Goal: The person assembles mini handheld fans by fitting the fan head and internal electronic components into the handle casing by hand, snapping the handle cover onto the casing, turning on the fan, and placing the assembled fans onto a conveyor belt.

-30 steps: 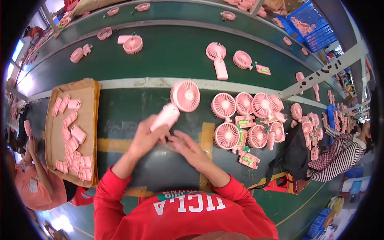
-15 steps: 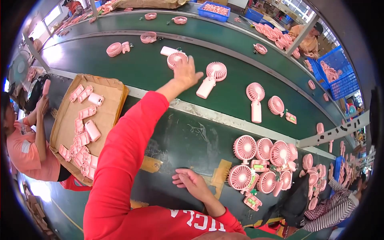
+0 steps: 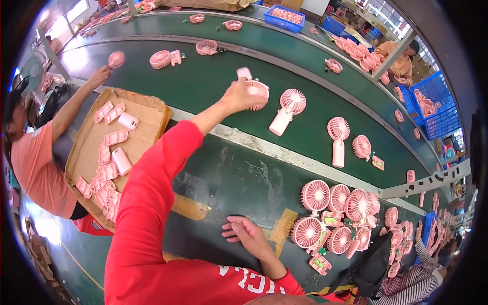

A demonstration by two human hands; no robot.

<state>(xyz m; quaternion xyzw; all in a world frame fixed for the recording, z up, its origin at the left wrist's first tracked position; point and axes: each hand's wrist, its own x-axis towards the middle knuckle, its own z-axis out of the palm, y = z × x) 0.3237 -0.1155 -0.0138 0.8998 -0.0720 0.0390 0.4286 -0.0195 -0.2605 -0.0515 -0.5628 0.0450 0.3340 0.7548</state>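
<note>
On the green conveyor belt, my left hand [image 3: 238, 98] is closed around the round head of a pink handheld fan [image 3: 258, 90]. Its pale handle [image 3: 244, 73] points away from me, and my fingers cover part of the head. To the right of it lies another handheld fan [image 3: 287, 112], head away from me. My right hand [image 3: 247, 237] rests over the dark workbench [image 3: 239, 175], holding nothing, its fingers loosely stretched. Right of that hand sits a cluster of pink fan heads [image 3: 315, 195] with green circuit parts among them.
At left stands a cardboard tray [image 3: 163, 113] of pink handle shells. A co-worker's hand [image 3: 99, 76] holds a blurred round pink part above the belt. More fans [image 3: 338, 140] lie along the belt. Beyond are blue crates [image 3: 437, 119] and a white metal bar [image 3: 427, 180].
My left hand has come down and closed on the fan it was hovering over. The co-worker on the left has reached out over the belt. The whole view has shifted slightly.
</note>
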